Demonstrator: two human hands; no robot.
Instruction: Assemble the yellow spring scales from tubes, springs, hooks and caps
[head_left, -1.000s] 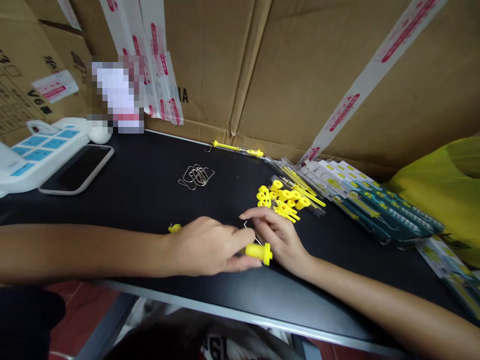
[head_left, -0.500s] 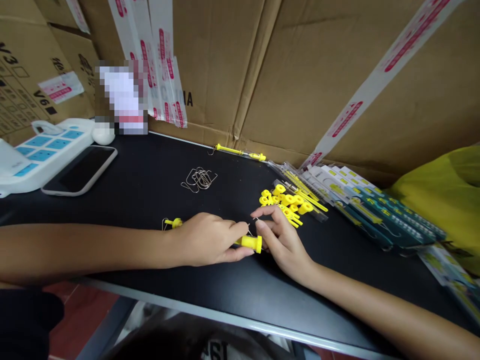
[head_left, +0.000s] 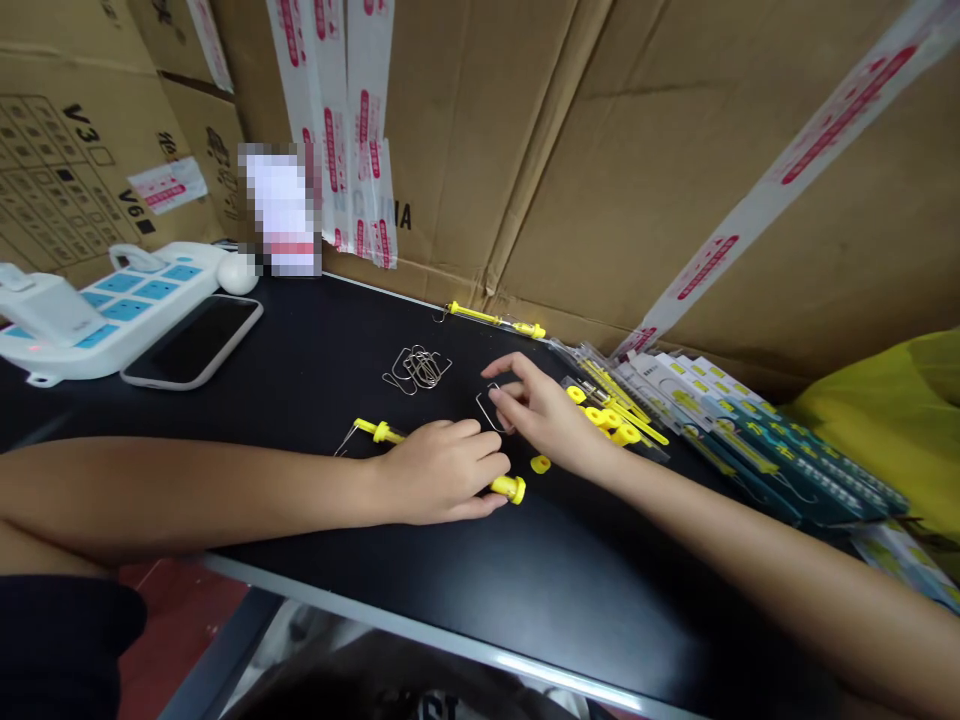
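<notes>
My left hand (head_left: 454, 470) is closed around a slim yellow-ended tube that lies nearly level just above or on the black table. The tube's yellow cap (head_left: 510, 489) sticks out past my fingertips, and its yellow rod end (head_left: 381, 432) with thin wire at the tip shows on the other side; the middle is hidden under my palm. Higher up and to the right, my right hand (head_left: 544, 410) pinches a bent wire hook (head_left: 487, 412), apart from the tube. Left of it rests a tangled pile of wire hooks (head_left: 420, 370). A single yellow cap (head_left: 540, 464) lies below my right wrist.
Yellow caps (head_left: 622, 432) and clear tubes lie beyond my right forearm, beside stacked packages (head_left: 780, 440). One yellow-ended clear tube (head_left: 495, 319) lies along the cardboard wall (head_left: 450, 150). At left are a phone (head_left: 191, 345) and a power strip (head_left: 142, 300). A yellow bag (head_left: 892, 400) stands far right.
The view has shifted slightly. My right hand has moved up and away from the tube's capped end, still with a wire hook. More of the tube's left end shows now.
</notes>
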